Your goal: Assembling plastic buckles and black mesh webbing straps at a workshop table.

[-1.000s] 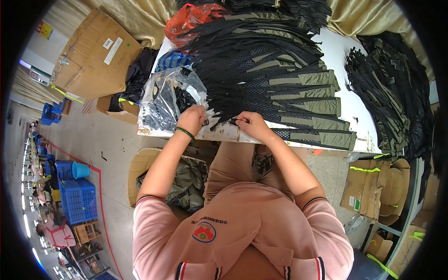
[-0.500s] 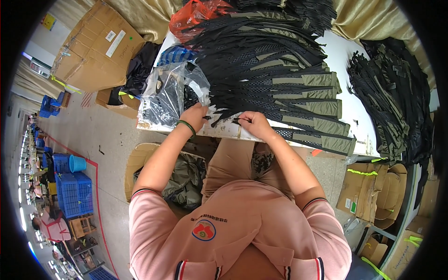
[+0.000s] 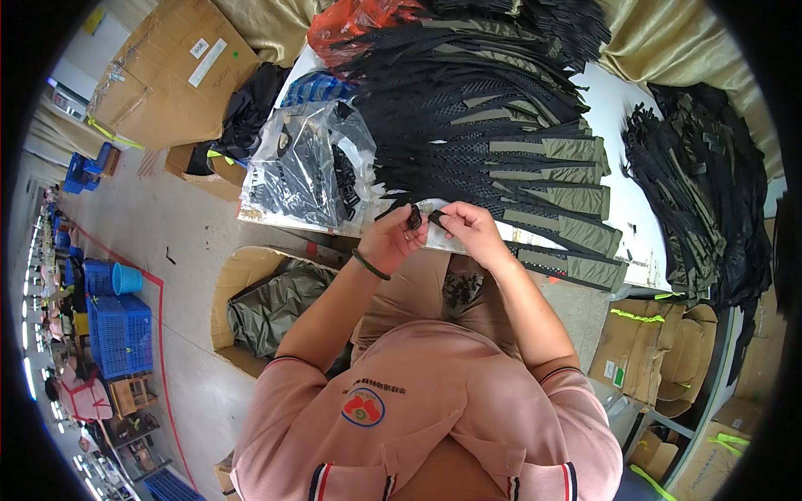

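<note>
Close to the table's front edge, my left hand [image 3: 389, 242] is closed on a small black plastic buckle [image 3: 414, 219]. Facing it, my right hand [image 3: 473, 230] pinches the end of a black strap [image 3: 436, 217], a small gap away from the buckle. Beyond both hands, olive and black mesh strap pieces [image 3: 576, 194] fan across the white table [image 3: 616, 100], their olive ends to the right. Left of them lies a clear plastic bag [image 3: 292, 171] with black plastic parts inside.
A red plastic bag [image 3: 334, 37] sits at the table's back left. More dark straps [image 3: 693, 192] hang over the right side. Under the table, an open carton [image 3: 230, 292] holds dark green fabric. Cartons [image 3: 639, 342] stand at lower right, blue crates [image 3: 119, 334] far left.
My left hand has come away from the plastic bag to the right and now shows a buckle. My right hand has shifted slightly right, and the two hands are closer together.
</note>
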`<state>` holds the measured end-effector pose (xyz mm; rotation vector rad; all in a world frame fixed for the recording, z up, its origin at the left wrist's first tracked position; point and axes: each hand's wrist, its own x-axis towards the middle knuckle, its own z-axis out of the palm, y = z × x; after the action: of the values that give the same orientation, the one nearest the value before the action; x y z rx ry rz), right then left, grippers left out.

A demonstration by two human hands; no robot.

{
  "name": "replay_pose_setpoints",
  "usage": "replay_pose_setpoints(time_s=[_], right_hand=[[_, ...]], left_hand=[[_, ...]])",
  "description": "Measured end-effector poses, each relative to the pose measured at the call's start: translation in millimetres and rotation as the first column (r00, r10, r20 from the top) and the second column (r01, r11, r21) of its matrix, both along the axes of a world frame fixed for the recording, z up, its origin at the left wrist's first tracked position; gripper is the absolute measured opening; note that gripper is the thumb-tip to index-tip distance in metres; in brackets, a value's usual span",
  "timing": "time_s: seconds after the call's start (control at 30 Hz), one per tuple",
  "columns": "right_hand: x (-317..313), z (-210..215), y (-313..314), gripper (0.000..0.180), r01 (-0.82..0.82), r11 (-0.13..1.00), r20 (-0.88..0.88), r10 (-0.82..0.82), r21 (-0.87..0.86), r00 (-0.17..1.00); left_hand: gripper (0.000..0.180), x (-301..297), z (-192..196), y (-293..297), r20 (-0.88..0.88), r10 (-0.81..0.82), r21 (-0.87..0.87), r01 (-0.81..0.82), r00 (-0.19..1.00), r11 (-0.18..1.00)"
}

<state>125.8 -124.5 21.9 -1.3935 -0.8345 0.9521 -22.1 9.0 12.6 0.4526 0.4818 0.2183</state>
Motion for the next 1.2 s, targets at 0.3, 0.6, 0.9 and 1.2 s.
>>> replay_pose_setpoints(time_s=[0.3, 0.6, 0.9, 1.2], right_hand=[[-6, 10, -11, 0.015, -0.06, 0.997, -0.217, 0.071, 0.055, 0.973], [-5, 14, -14, 0.009, -0.077, 0.996, -0.29, 0.089, 0.055, 0.953], [-15, 18, -16, 0.009, 0.018, 0.994, 0.368, -0.056, 0.105, 0.928], [-15, 32, -17, 0.012, 0.021, 0.994, 0.457, -0.069, 0.109, 0.887]], left_hand=[[0.023, 13, -14, -23, 0.296, -0.075, -0.151, 0.124, 0.952, 0.981], [0.022, 17, -17, -31, 0.275, -0.071, -0.208, 0.131, 0.959, 0.969], [0.014, 16, -12, -37, 0.165, -0.048, -0.188, 0.079, 0.985, 0.979], [0.017, 15, 1, -47, -0.015, 0.058, 0.136, -0.056, 0.998, 0.989]])
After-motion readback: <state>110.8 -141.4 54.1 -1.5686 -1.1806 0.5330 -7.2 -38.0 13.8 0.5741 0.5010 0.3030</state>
